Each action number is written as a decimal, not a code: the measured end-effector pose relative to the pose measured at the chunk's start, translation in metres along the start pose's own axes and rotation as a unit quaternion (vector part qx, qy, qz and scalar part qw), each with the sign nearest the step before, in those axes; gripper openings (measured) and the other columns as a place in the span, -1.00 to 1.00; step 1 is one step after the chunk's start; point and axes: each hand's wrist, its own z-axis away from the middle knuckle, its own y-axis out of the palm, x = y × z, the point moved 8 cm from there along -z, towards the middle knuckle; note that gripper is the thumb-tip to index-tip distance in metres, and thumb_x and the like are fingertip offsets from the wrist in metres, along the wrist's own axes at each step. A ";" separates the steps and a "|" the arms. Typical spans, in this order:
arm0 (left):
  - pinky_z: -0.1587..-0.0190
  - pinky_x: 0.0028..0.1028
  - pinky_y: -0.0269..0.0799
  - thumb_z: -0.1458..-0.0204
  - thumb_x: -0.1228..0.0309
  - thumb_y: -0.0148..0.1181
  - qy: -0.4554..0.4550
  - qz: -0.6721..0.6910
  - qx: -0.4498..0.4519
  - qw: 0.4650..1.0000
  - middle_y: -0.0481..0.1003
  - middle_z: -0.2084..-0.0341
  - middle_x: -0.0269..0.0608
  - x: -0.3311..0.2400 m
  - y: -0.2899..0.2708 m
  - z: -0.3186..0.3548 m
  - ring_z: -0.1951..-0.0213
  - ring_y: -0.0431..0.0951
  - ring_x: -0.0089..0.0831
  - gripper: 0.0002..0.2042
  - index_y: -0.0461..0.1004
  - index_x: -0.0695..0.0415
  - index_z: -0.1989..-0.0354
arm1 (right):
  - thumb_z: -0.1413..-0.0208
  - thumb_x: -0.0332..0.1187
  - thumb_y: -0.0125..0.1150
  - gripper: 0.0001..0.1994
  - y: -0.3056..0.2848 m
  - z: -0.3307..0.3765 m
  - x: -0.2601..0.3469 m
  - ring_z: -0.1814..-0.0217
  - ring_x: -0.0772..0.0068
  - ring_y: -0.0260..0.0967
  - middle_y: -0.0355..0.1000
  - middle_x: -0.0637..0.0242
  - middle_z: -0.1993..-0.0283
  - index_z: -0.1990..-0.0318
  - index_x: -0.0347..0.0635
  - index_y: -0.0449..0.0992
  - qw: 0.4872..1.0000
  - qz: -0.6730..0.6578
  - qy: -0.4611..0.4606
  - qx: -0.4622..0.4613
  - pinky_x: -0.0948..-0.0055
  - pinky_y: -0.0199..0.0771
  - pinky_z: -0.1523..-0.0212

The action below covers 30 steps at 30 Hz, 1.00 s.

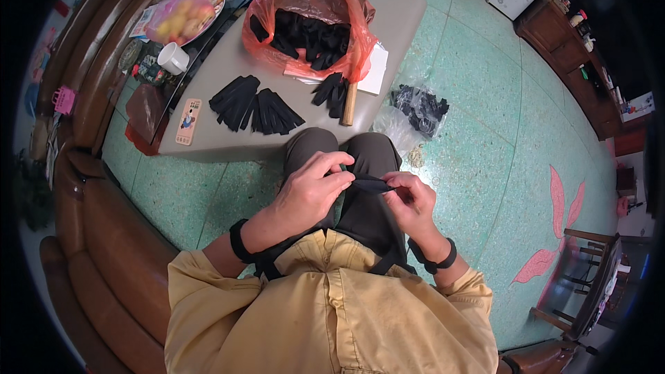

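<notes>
Both hands [360,190] pinched shut on black fabric strip [370,183] over lap.

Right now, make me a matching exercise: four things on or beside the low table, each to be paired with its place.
Things:
1. white mug
2. orange plastic bag
3. phone
4. clear bag of black pieces

Places:
A. on the green floor, right of the table
B. near the table's front left corner
C. mid-table, full of black pieces
D. at the table's left edge

Pairs: 1-D, 2-C, 3-B, 4-A
</notes>
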 end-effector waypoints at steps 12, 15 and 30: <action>0.24 -0.41 0.45 0.09 0.66 0.14 -0.015 0.048 -0.037 0.998 0.49 0.28 -0.07 0.006 0.001 0.003 0.29 0.53 -0.20 -0.84 0.46 0.28 0.29 | 0.10 -0.59 0.26 -0.83 -0.003 -0.007 0.012 0.32 0.52 0.37 0.45 0.08 0.22 0.34 -0.30 0.40 0.998 -0.050 -0.021 -0.032 0.63 0.35 0.38; 0.25 -0.40 0.45 0.09 0.65 0.14 -0.022 0.051 -0.037 0.998 0.49 0.29 -0.07 0.008 0.002 0.002 0.29 0.53 -0.20 -0.85 0.46 0.28 0.30 | 0.11 -0.52 0.31 -0.86 -0.003 -0.009 0.017 0.50 0.50 0.34 0.47 0.15 0.26 0.43 -0.26 0.43 0.998 -0.013 -0.043 -0.032 0.60 0.32 0.51; 0.36 -0.41 0.40 0.13 0.63 0.19 -0.022 0.036 -0.045 0.998 0.49 0.47 -0.13 0.019 0.006 -0.004 0.43 0.47 -0.26 -0.89 0.49 0.28 0.38 | 0.07 -0.63 0.21 -0.90 0.003 -0.008 0.005 0.56 0.77 0.19 0.48 0.29 0.26 0.49 -0.32 0.39 0.994 -0.048 0.071 -0.074 0.71 0.21 0.57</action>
